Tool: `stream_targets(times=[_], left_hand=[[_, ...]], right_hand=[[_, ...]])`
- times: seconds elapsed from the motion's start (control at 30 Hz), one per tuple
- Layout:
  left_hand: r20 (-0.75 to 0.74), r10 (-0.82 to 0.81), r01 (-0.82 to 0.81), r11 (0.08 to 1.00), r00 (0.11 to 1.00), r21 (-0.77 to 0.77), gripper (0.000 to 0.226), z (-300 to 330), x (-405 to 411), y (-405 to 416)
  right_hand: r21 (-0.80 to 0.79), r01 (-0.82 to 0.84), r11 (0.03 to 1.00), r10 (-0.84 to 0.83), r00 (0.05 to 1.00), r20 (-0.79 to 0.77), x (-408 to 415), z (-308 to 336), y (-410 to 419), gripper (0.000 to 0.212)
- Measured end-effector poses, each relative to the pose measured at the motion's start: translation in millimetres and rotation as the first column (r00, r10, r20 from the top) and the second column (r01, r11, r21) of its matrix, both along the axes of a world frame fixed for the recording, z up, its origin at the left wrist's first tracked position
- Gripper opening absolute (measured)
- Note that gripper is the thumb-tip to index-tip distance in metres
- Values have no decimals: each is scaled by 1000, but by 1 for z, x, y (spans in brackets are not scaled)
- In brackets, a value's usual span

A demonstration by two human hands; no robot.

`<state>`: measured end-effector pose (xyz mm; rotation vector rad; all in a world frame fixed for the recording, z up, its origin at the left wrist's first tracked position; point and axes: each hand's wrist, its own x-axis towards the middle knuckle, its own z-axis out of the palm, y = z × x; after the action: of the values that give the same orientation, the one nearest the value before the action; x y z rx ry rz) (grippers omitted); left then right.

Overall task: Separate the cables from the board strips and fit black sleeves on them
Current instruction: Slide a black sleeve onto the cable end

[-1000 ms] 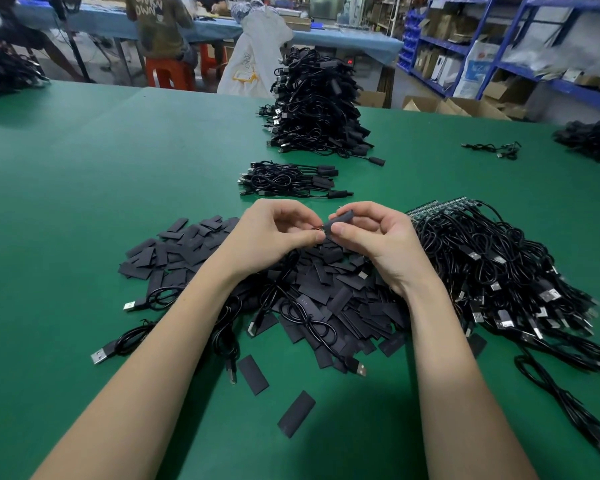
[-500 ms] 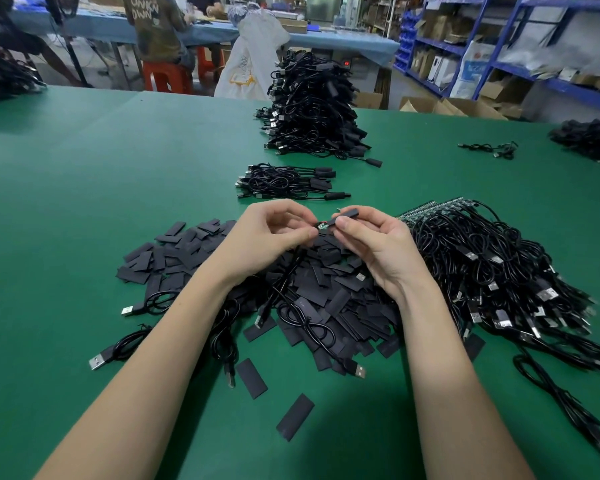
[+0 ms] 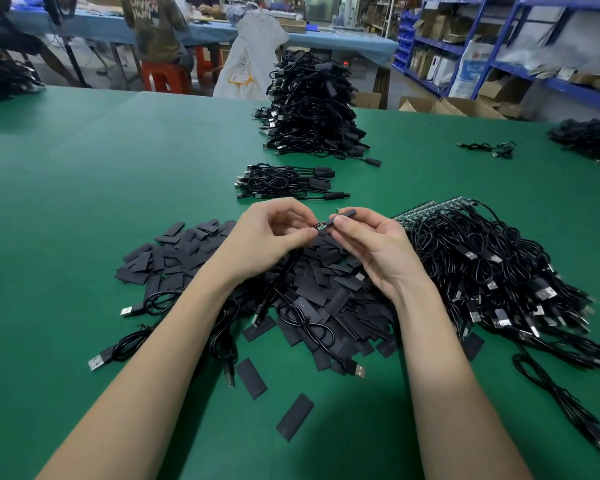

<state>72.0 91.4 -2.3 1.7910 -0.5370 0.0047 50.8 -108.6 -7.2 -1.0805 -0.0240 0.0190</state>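
My left hand (image 3: pixel 267 233) pinches the small board end of a black cable (image 3: pixel 321 226) above the table. My right hand (image 3: pixel 371 240) pinches a black sleeve (image 3: pixel 343 216) that sits partly over that board end. The cable hangs down from my hands onto a heap of flat black sleeves (image 3: pixel 326 299). To the right lies a tangle of black cables (image 3: pixel 492 271) still joined to green board strips (image 3: pixel 430 207).
A small bundle of finished cables (image 3: pixel 284 181) and a tall stack of them (image 3: pixel 309 109) lie farther back on the green table (image 3: pixel 84 188). Loose cables (image 3: pixel 132 308) lie at the left, more cables (image 3: pixel 589 138) at the far right. People sit beyond.
The sleeve has slid off the board tip a little, so the green board end now shows between my fingertips. Both hands have stayed in the same place.
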Motion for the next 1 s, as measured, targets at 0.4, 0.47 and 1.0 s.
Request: stream_targets(times=[0.4, 0.47, 1.0], left_hand=[[14, -41, 42, 998, 999, -42, 12, 2, -1, 2], [17, -43, 44, 998, 999, -46, 12, 1, -1, 2], [72, 25, -25, 1000, 997, 5, 11, 5, -4, -4]], right_hand=[[0, -35, 999, 35, 999, -35, -2, 3, 5, 27], [-7, -43, 999, 43, 998, -37, -2, 3, 4, 26], [6, -41, 999, 41, 998, -39, -2, 3, 2, 21]])
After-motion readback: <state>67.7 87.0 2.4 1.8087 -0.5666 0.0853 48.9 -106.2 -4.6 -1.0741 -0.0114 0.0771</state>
